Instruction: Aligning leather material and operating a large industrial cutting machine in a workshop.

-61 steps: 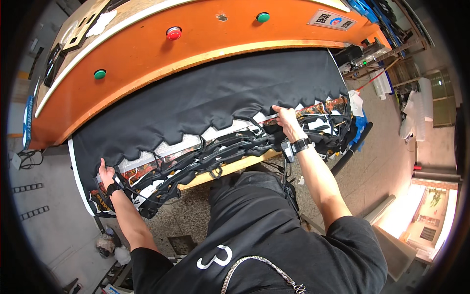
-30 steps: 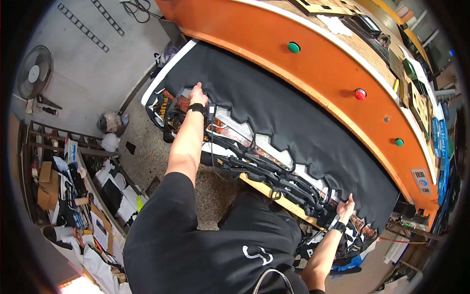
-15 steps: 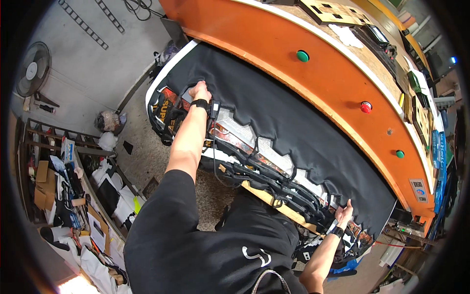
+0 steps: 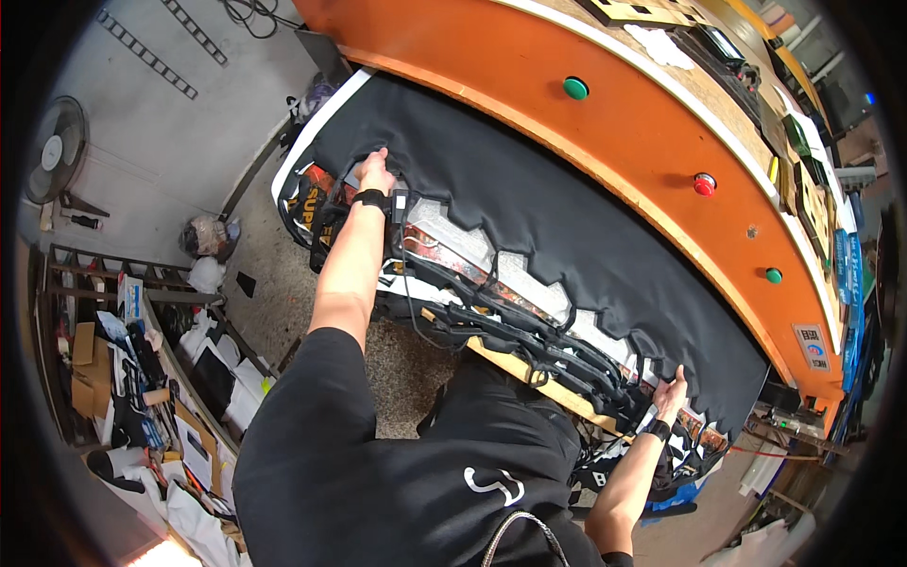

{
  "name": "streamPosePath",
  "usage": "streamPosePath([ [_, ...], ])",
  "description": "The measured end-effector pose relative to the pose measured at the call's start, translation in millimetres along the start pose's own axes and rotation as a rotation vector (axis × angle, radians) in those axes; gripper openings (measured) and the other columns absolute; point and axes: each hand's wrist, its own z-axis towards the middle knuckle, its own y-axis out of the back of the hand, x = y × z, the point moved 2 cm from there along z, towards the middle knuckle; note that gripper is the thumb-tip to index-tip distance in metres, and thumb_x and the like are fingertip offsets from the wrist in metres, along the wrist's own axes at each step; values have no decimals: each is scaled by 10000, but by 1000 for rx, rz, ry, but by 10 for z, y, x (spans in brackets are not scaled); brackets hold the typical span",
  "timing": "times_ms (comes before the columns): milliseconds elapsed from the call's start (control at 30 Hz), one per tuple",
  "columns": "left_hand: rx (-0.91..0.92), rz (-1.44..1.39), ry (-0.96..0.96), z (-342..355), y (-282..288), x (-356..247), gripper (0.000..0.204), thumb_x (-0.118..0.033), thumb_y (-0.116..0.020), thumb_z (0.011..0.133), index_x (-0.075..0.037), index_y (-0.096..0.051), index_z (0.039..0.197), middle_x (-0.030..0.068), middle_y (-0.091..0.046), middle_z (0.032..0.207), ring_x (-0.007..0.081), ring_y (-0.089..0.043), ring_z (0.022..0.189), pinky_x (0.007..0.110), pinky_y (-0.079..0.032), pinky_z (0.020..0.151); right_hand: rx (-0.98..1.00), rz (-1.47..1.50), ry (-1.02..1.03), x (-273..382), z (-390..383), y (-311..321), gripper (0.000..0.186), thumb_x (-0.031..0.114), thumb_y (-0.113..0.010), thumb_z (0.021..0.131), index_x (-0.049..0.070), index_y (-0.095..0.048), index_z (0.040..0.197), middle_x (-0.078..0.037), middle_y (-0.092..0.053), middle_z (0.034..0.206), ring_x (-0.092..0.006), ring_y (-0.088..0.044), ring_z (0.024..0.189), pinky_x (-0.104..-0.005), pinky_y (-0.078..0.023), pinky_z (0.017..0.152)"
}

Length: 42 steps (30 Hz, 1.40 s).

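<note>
A long black cloth (image 4: pixel 557 236) with a zigzag lower edge hangs over the front of an orange machine panel (image 4: pixel 605 142). My left hand (image 4: pixel 375 173) grips the cloth's edge near its left end, a black band on the wrist. My right hand (image 4: pixel 673 389) holds the cloth's lower edge near its right end, also with a dark wristband. Under the cloth lie silver-and-copper parts (image 4: pixel 453 241) and a bundle of black straps and cables (image 4: pixel 529 345) along a wooden bar (image 4: pixel 515 369).
Green (image 4: pixel 575 88) and red (image 4: pixel 704 183) round buttons stud the orange panel. A fan (image 4: pixel 52 156) stands by the grey wall at left. Shelves with boxes and papers (image 4: pixel 123 378) line the lower left. The floor (image 4: pixel 283 283) is speckled concrete.
The view has swung left and tilted since two seconds ago. In the last second my left hand slid slightly along the cloth's left end; my right hand stays on the right end.
</note>
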Motion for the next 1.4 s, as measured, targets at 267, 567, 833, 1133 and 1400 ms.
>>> streamPosePath([
  [267,-246,204,-158,-128,-345,-143,210,71,-723,799,81,-703,1008,133,-744,984,207,-679,768,371,-541,702,-140,-21,23,-94,-362,-339,135,113,-673,1007,17,-665,1101,-78,-719,1056,-228,-704,961,-364,-613,911],
  [567,-221,225,-207,-519,-320,-19,310,53,-749,824,101,-674,1122,140,-729,1020,226,-685,849,391,-559,757,-247,-225,-42,247,-144,-426,113,135,-683,1003,39,-693,945,-39,-731,887,-196,-713,776,-327,-634,797],
  [833,-251,225,-198,-370,-320,-52,261,28,-712,853,129,-698,1094,170,-752,1086,220,-722,904,376,-559,819,-152,-165,38,1,32,-108,208,147,-713,983,26,-672,1147,-72,-744,1060,-216,-726,880,-343,-629,795],
  [1133,-204,520,-198,-369,-83,-245,416,-74,-871,796,131,-676,1100,172,-744,1082,245,-702,882,359,-557,782,-240,-220,-24,46,-115,-211,207,185,-712,985,71,-681,1155,-54,-741,1099,-201,-717,958,-337,-596,824],
  [1400,-129,604,-175,-173,83,-244,580,-204,-945,747,71,-686,1188,163,-686,1272,261,-665,1056,394,-522,935,-339,-285,36,50,-292,-262,342,208,-812,919,196,-578,671,77,-479,614,-56,-426,504,-230,-421,479],
])
